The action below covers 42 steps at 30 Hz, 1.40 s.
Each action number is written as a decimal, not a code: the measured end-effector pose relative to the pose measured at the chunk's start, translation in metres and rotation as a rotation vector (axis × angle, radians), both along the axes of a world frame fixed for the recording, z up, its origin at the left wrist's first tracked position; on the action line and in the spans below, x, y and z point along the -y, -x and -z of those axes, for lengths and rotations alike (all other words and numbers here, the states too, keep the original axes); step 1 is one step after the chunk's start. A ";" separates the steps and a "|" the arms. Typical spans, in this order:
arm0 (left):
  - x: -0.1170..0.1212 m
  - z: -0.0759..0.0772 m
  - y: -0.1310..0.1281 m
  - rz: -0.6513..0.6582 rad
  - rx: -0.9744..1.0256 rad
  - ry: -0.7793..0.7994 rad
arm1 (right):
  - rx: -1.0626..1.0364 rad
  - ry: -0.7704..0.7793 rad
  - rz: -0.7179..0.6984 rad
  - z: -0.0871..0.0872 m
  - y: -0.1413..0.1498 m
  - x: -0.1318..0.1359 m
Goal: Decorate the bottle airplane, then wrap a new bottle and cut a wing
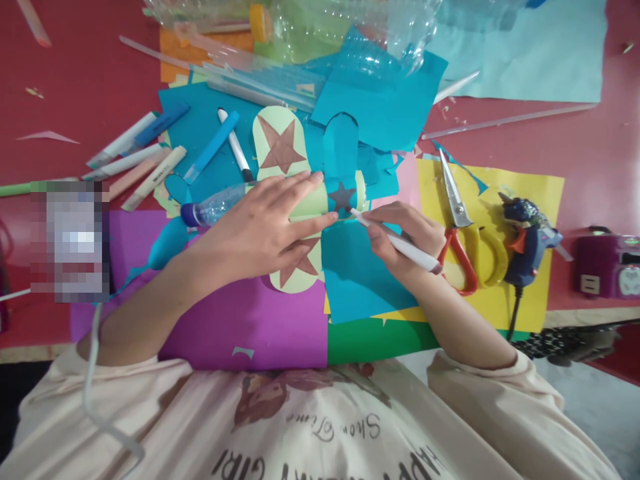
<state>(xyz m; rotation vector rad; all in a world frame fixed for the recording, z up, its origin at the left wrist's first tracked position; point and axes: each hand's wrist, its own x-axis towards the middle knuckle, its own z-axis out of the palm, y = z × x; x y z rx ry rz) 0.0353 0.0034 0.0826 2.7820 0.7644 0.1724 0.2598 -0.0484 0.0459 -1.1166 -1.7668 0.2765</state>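
Observation:
A plastic bottle (216, 207) with a dark blue cap lies on its side, wrapped in pale green paper. My left hand (273, 223) rests flat over the wrapped bottle with its fingers spread. Pale green rounded wings (280, 140) with brown stars stick out above and below the bottle. Near its right end is a blue band with a dark star (343, 198), joined to blue rounded flaps. My right hand (407, 240) grips a white marker (400, 247), its tip beside the star; whether it touches is hard to tell.
Scissors (457, 227) and a glue gun (525, 233) lie on yellow paper at right. Several markers (145, 160) are at upper left, near a blurred-out device (75, 240). Clear bottles (350, 33) and glue sticks (510, 122) lie at the back. A cable (90, 373) crosses my left sleeve.

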 end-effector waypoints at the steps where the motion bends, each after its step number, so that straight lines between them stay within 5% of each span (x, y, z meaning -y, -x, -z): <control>1: 0.000 0.000 0.000 0.003 -0.003 -0.001 | 0.004 0.002 0.003 0.000 0.000 0.000; 27: -0.001 0.002 0.001 0.009 0.003 -0.006 | 0.033 0.013 -0.027 -0.002 0.001 0.000; 42: -0.001 0.001 0.001 0.030 -0.015 -0.038 | -0.316 0.027 0.082 0.008 0.001 0.001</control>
